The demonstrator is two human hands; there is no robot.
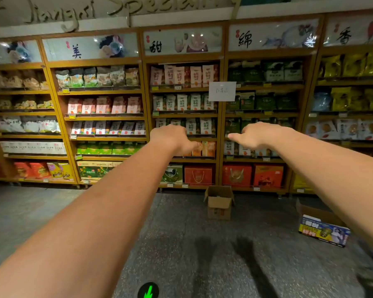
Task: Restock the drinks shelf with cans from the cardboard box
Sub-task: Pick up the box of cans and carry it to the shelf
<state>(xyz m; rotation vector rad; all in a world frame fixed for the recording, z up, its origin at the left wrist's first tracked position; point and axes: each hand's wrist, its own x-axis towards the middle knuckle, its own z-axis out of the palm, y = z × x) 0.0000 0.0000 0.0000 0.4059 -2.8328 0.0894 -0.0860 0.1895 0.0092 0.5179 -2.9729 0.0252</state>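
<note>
Bare forearms, uncovered from elbow to wrist, run out to the person's left hand (172,137) and right hand (258,135), both ungloved.

We cannot see into the open cardboard box (219,204) on the floor (181,233); its front wall hides the inside. Our right forearm (342,179) covers part of the printed box (323,230) farther right. The writing on the white paper sign (222,91) is too small to read, the labels on the packets (119,105) blur, and our view's bottom edge cuts off a green arrow (148,291).
</note>
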